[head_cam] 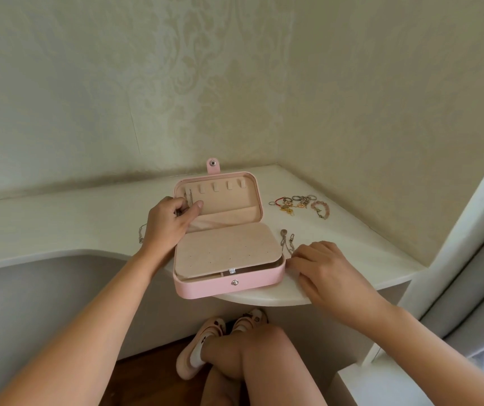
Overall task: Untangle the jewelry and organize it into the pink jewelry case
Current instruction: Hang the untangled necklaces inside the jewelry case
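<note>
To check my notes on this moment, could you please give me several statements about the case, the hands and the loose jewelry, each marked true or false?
1. The pink jewelry case lies open on the table. True.
2. The left hand holds a thin chain at the lid. True.
3. The right hand reaches inside the case. False: it rests on the table beside the case's right edge.
4. The jewelry pile lies left of the case. False: it lies to the case's right, toward the wall.
</note>
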A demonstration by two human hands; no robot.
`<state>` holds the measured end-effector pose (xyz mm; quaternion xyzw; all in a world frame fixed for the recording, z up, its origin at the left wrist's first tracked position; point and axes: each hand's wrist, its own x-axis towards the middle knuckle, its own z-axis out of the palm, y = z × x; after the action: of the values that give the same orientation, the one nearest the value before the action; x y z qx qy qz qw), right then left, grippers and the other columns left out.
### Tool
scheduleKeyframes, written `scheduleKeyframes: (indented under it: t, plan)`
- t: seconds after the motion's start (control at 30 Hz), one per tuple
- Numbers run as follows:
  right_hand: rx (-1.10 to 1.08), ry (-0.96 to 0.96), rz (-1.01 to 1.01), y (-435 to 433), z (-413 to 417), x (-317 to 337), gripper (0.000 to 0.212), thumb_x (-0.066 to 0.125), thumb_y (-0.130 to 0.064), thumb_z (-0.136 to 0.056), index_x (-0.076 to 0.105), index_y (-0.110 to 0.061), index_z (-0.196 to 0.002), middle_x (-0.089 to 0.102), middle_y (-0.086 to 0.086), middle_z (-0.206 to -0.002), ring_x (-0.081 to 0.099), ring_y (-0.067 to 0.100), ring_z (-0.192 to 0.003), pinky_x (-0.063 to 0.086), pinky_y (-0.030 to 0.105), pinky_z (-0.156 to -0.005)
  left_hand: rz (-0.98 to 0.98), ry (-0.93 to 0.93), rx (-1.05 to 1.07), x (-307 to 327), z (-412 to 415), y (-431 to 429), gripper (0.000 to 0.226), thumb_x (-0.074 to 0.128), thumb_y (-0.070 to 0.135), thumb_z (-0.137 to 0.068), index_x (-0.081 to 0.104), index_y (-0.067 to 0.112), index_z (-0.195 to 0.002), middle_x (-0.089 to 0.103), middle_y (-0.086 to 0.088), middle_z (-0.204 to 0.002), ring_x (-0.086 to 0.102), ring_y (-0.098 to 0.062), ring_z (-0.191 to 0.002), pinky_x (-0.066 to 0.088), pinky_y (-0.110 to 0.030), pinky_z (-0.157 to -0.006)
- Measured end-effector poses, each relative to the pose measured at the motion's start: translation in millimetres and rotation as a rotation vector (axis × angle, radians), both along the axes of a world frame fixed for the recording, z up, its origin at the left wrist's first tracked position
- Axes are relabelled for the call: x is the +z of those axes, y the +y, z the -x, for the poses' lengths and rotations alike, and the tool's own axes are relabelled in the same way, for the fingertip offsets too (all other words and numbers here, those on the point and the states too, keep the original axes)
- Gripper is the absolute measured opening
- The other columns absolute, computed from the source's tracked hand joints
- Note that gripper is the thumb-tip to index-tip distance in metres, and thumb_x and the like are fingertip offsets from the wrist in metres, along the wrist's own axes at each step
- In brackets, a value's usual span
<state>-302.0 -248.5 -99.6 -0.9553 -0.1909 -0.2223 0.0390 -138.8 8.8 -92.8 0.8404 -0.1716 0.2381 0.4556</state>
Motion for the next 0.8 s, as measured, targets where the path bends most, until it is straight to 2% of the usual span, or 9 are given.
scheduleKeyframes:
  t: [0.17, 0.2, 0.23, 0.3, 0.33, 0.4, 0.57, 0.67, 0.8]
  plan:
    - [-0.059, 0.073, -0.183, -15, -7, -1, 0.032, 0.051, -0.009, -0.091, 0.073, -0.028, -0.106, 0.065, -0.005, -0.075, 0.058, 0.016, -0.06, 0.043, 0.029, -0.064, 0.007, -0.004, -0.004, 0, 0, -1, 0.052, 0.068, 0.021, -0.088, 0.03, 0.015, -0.052, 0.028, -0.001, -0.053, 0.027, -0.016, -0.052, 0.02, -0.024, -0.05]
    - [-0.081, 0.129, -0.236, -16, -8, 2, 0.029, 0.053, -0.013, -0.095, 0.072, -0.028, -0.11, 0.07, -0.007, -0.081, 0.063, 0.014, -0.067, 0.047, 0.024, -0.07, 0.007, -0.004, -0.005, 0, 0, -1, 0.052, 0.068, 0.02, -0.088, 0.03, 0.015, -0.053, 0.029, -0.001, -0.053, 0.028, -0.017, -0.053, 0.02, -0.024, -0.05]
    - [-0.115, 0.197, -0.287, -17, -9, 5, 0.025, 0.054, -0.019, -0.096, 0.071, -0.029, -0.113, 0.072, -0.01, -0.086, 0.064, 0.008, -0.073, 0.045, 0.012, -0.073, 0.007, -0.003, -0.006, 0, 0, 0, 0.051, 0.068, 0.021, -0.088, 0.03, 0.014, -0.053, 0.029, -0.002, -0.053, 0.028, -0.017, -0.053, 0.02, -0.024, -0.05]
    - [-0.182, 0.286, -0.341, -20, -14, 13, 0.024, 0.056, -0.03, -0.095, 0.069, -0.033, -0.115, 0.065, -0.015, -0.074, 0.057, 0.002, -0.068, 0.039, 0.004, -0.067, 0.005, -0.003, -0.006, 0, 0, 0, 0.051, 0.067, 0.021, -0.088, 0.032, 0.013, -0.053, 0.03, -0.002, -0.054, 0.028, -0.015, -0.052, 0.021, -0.023, -0.05]
    - [-0.195, 0.311, -0.326, -21, -18, 17, 0.024, 0.057, -0.032, -0.094, 0.069, -0.033, -0.115, 0.059, -0.016, -0.071, 0.052, 0.0, -0.065, 0.037, 0.005, -0.065, 0.005, -0.003, -0.006, 0, 0, 0, 0.05, 0.067, 0.021, -0.088, 0.032, 0.012, -0.053, 0.03, -0.002, -0.054, 0.028, -0.015, -0.052, 0.022, -0.023, -0.05]
    - [-0.168, 0.342, -0.249, -20, -25, 25, 0.023, 0.058, -0.029, -0.094, 0.07, -0.029, -0.114, 0.055, -0.014, -0.08, 0.048, -0.002, -0.069, 0.037, 0.007, -0.066, 0.003, -0.006, -0.008, 0, 0, 0, 0.05, 0.067, 0.021, -0.088, 0.033, 0.013, -0.053, 0.031, -0.002, -0.053, 0.03, -0.014, -0.052, 0.023, -0.022, -0.05]
    - [-0.082, 0.403, -0.21, -13, -40, 38, 0.022, 0.062, -0.016, -0.091, 0.074, -0.029, -0.103, 0.061, -0.017, -0.091, 0.054, 0.001, -0.08, 0.038, 0.004, -0.067, 0.002, -0.001, 0.004, 0, 1, 0, 0.05, 0.067, 0.022, -0.088, 0.033, 0.013, -0.053, 0.032, -0.002, -0.055, 0.031, -0.016, -0.053, 0.024, -0.022, -0.05]
    - [-0.073, 0.412, -0.137, -14, -47, 41, 0.02, 0.061, -0.022, -0.092, 0.073, -0.029, -0.106, 0.064, -0.013, -0.101, 0.056, 0.006, -0.085, 0.038, 0.008, -0.068, 0.002, -0.006, 0.007, 0, 1, 0, 0.051, 0.067, 0.022, -0.088, 0.032, 0.016, -0.052, 0.032, -0.001, -0.055, 0.032, -0.015, -0.053, 0.025, -0.021, -0.05]
    - [-0.076, 0.451, -0.092, -31, -51, 41, 0.027, 0.05, -0.022, -0.098, 0.068, -0.027, -0.117, 0.062, -0.012, -0.121, 0.055, 0.005, -0.103, 0.034, 0.013, -0.086, 0.0, -0.014, 0.015, 0, 1, -1, 0.051, 0.068, 0.021, -0.088, 0.032, 0.018, -0.051, 0.034, 0.0, -0.056, 0.034, -0.013, -0.054, 0.027, -0.019, -0.051]
